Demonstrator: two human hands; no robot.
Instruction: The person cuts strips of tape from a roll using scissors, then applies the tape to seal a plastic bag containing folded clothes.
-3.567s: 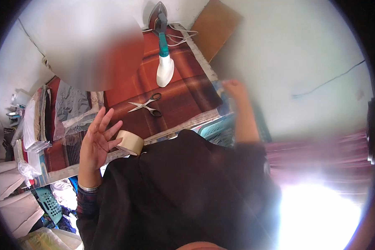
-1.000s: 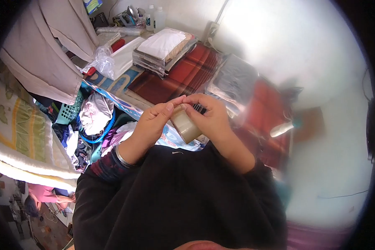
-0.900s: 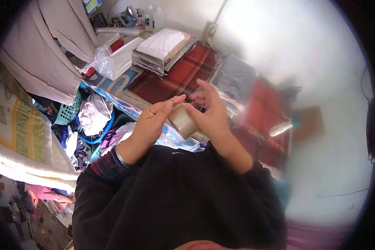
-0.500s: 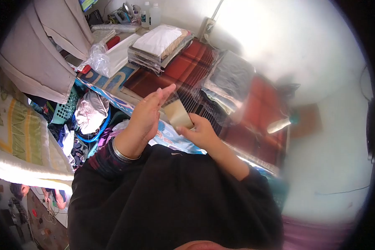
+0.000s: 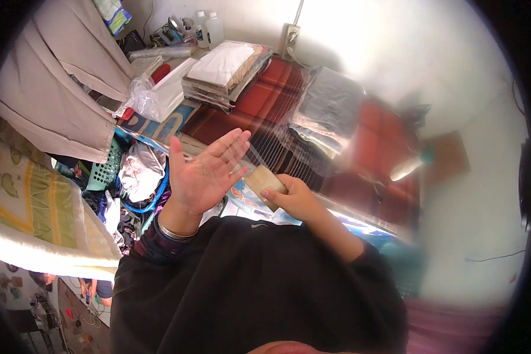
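With right hand (image 5: pixel 295 197) closed on tape roll (image 5: pixel 266 182) beside near edge of surface (image 5: pixel 221 125), and with left hand (image 5: pixel 202 182) open, seemingly empty, just left of roll.

Bright light washed out the upper wall (image 5: pixel 389 35), while a soft haze blurred the right side. Fisheye distortion bent the view inside black, vignetted edges.

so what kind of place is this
Probably a small laundry or garment workroom, perhaps in a home: folded clothes in clear plastic lie on a table covered in red patterned cloth, with loose clothes heaped in a basket below.
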